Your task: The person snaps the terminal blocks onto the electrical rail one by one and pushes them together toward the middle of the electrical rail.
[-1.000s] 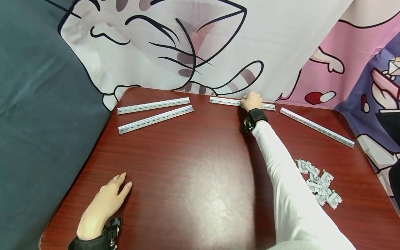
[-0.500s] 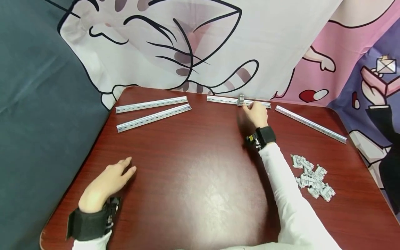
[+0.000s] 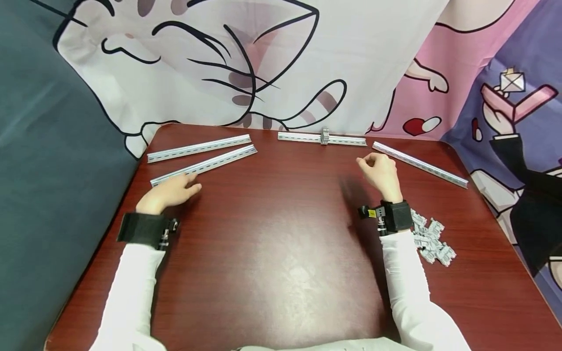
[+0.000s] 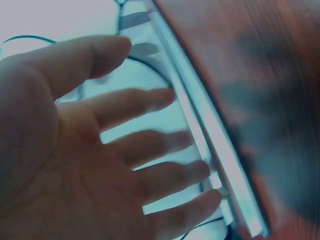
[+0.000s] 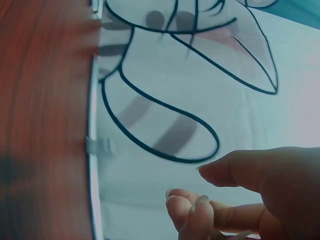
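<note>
My left hand (image 3: 169,192) hovers over the near end of the nearer left slotted metal DIN rail (image 3: 210,163). Its fingers are extended and spread in the left wrist view, with two rails beyond the fingertips. A second left rail (image 3: 197,149) lies just behind. At the back edge, a small grey clip-like block (image 3: 325,136) sits across the DIN rail (image 3: 298,137). My right hand (image 3: 381,174) is in front of that rail's right end. In the right wrist view, its fingers curl loosely, thumb apart, holding nothing.
Another slotted rail (image 3: 421,164) lies slanted at the right back. A pile of small grey blocks (image 3: 432,241) rests on the brown table (image 3: 272,273), partly behind the right wrist. A printed cartoon cloth (image 3: 360,48) hangs right behind the table's back edge.
My right hand has let go of the block on the back rail and drawn back toward me. My left hand has moved forward to the nearer left rail. The head view has shifted slightly.
</note>
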`<move>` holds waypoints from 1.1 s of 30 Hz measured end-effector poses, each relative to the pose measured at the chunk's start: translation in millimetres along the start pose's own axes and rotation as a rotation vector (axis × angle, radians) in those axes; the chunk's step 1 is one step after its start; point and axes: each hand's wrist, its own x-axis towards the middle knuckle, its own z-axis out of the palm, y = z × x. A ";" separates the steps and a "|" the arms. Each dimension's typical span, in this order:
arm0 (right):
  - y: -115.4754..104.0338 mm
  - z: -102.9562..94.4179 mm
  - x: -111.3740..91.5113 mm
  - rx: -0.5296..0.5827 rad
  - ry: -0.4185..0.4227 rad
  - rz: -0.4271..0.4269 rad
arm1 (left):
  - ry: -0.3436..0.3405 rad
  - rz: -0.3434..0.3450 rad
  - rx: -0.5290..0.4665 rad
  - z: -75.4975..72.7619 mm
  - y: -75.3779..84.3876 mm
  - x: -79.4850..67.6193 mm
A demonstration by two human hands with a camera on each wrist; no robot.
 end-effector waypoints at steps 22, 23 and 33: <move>32.2 -42.3 -12.9 0.043 0.135 0.070 | -0.072 -0.154 -0.024 19.8 -2.8 52.6; 34.2 -45.2 -12.2 0.046 0.148 0.078 | -0.072 -0.146 -0.025 19.9 -2.3 52.2; 55.7 -70.9 -12.5 0.074 0.274 0.207 | -0.065 -0.120 -0.026 19.6 9.0 55.9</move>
